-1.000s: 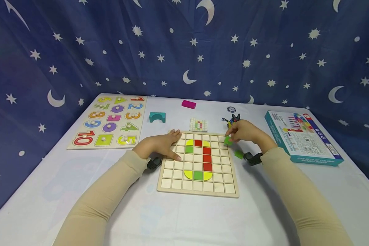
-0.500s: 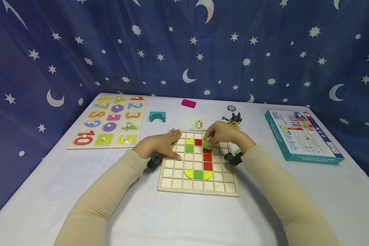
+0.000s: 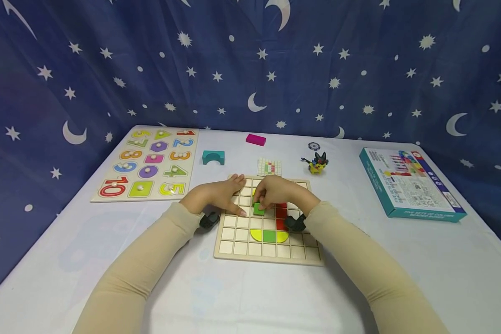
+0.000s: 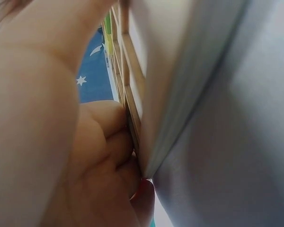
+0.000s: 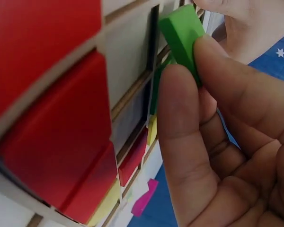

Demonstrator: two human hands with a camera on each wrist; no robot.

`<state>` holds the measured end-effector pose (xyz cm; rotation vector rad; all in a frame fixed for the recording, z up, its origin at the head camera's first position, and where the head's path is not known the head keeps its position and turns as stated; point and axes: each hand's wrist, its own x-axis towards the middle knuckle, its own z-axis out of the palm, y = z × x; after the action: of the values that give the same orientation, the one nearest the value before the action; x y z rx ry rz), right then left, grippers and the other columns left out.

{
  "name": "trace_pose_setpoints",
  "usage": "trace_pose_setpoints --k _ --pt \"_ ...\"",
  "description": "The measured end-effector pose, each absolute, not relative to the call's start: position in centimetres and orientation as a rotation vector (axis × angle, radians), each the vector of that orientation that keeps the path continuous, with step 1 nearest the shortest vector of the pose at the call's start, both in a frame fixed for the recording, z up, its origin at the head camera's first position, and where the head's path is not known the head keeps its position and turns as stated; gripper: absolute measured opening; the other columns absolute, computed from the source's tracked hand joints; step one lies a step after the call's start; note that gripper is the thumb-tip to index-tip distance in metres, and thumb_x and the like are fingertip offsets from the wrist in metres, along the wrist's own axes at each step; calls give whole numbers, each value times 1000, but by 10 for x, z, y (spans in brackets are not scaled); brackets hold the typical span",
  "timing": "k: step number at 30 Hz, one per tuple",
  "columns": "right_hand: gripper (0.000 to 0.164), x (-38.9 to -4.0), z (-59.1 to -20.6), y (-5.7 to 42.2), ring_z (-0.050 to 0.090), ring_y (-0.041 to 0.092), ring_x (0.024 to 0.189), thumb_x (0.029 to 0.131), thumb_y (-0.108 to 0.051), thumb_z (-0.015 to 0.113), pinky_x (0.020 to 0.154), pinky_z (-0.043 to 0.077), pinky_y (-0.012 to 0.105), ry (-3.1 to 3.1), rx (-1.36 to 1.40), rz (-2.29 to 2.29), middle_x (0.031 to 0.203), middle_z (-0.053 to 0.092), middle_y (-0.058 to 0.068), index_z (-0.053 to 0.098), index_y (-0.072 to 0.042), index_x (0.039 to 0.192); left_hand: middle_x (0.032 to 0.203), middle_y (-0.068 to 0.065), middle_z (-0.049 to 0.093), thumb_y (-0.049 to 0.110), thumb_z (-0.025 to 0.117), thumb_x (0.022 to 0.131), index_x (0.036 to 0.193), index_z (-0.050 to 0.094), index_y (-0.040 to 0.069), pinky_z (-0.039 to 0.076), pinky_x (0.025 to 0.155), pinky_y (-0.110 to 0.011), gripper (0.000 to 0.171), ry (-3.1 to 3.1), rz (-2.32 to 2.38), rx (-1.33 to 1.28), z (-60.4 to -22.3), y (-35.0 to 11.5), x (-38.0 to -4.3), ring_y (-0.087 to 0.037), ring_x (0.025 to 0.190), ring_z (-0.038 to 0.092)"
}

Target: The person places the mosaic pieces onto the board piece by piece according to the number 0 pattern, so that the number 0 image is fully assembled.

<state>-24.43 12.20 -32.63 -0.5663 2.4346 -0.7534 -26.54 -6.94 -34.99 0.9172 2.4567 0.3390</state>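
Note:
A wooden grid board [image 3: 242, 249] lies flat on the table, with red, green and yellow tiles set in some of its squares. My right hand [image 3: 275, 190] is over the board and pinches a green square tile [image 5: 182, 38] between thumb and finger. In the right wrist view that tile is tilted, just above the grid. My left hand [image 3: 222, 195] rests on the board's left edge with fingers spread, holding no tile. Beneath my right wrist are red tiles [image 3: 281, 213]; a green tile [image 3: 269, 236] between two yellow ones sits in a lower row.
Behind the board lies a small pattern card [image 3: 269, 167]. A number puzzle [image 3: 150, 167] is at left, a teal arch block [image 3: 214, 157] and a magenta block [image 3: 256, 139] further back. A toy figure [image 3: 317, 163], a round chip [image 3: 314, 146] and a box [image 3: 413, 183] lie to the right.
My right hand has carried the green tile leftward from the board's right edge to its left-middle columns. The left hand has stayed in place.

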Motion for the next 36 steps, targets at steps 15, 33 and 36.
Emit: trace_pose_setpoints --k 15,33,36 --pt "7 -239 -328 118 47 10 61 77 -5 72 56 40 20 2522 -670 -661 67 56 -1 69 -8 83 154 -12 -3 51 68 76 147 8 0 4 116 -40 106 2451 344 910 -351 -69 -266 -28 142 -7" --pt "11 -236 -317 229 51 17 61 80 -10 68 59 45 30 2629 -357 -818 65 56 2 65 -2 86 155 -11 -2 50 70 75 147 8 1 6 116 -40 107 2451 359 896 -351 -68 -266 -26 143 -6" --pt "13 -235 -321 250 50 15 63 79 -11 69 60 43 28 2643 -270 -786 69 56 0 64 -3 87 155 -11 -2 51 70 75 147 8 1 6 116 -40 107 2454 350 899 -352 -68 -267 -26 143 -5"
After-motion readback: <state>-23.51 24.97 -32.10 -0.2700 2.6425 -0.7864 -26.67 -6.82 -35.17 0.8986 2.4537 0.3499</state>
